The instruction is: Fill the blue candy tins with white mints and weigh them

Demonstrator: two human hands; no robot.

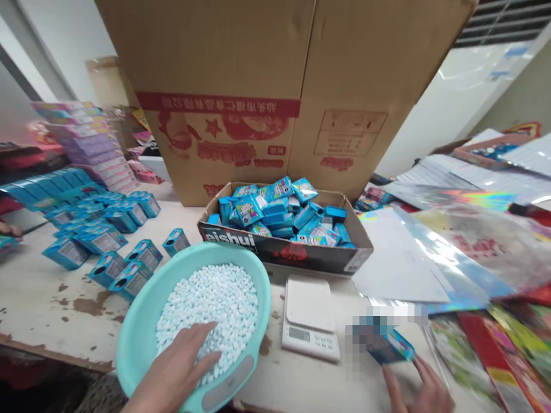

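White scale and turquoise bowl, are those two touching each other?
Apart. The head view shows a strip of tabletop between the right rim of the turquoise bowl and the left edge of the white scale.

Basin (129,335): round, aqua, with a grey patch on its near rim; stands upright at the front edge of the tabletop (312,387). Pellets (215,292): small, white to pale blue, loose, heaped inside the basin, well below its rim. Carton (390,349): small, blue, printed, set aslant near the tabletop's front edge, right of the basin; left part obscured by pixelation; contact with the surface cannot be confirmed.
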